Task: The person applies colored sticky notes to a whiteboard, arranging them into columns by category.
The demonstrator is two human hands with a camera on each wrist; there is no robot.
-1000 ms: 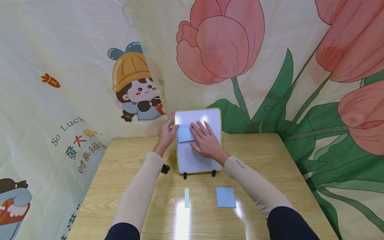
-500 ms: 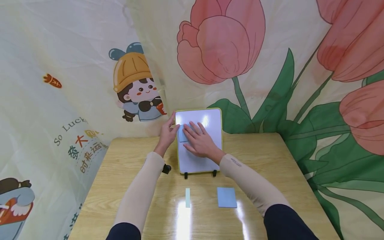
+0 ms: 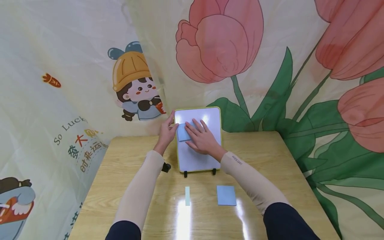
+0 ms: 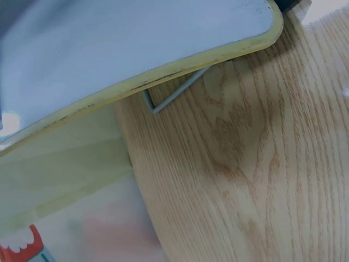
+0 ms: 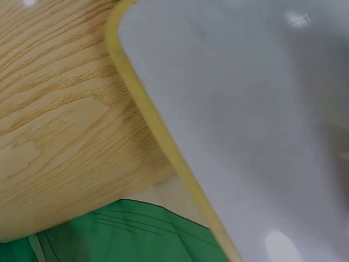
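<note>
A small whiteboard with a yellow rim stands propped up, leaning back on the table. A light blue sticky note lies against its upper left part. My left hand grips the board's left edge, thumb at the front by the note's left side; its other fingers are partly hidden at the edge. My right hand lies flat with straight fingers over the note's right part, hiding it. Neither hand shows clearly in the wrist views, where the board's rim and white face appear.
On the wooden table, a blue square sticky pad and a pale green strip lie in front of the board. Black feet support the board, and a wire leg juts out behind. A printed cloth hangs behind the table.
The right hand slid left across the sticky note, then shifted slightly back right, uncovering a bit more of it. The left hand keeps its place on the board's edge.
</note>
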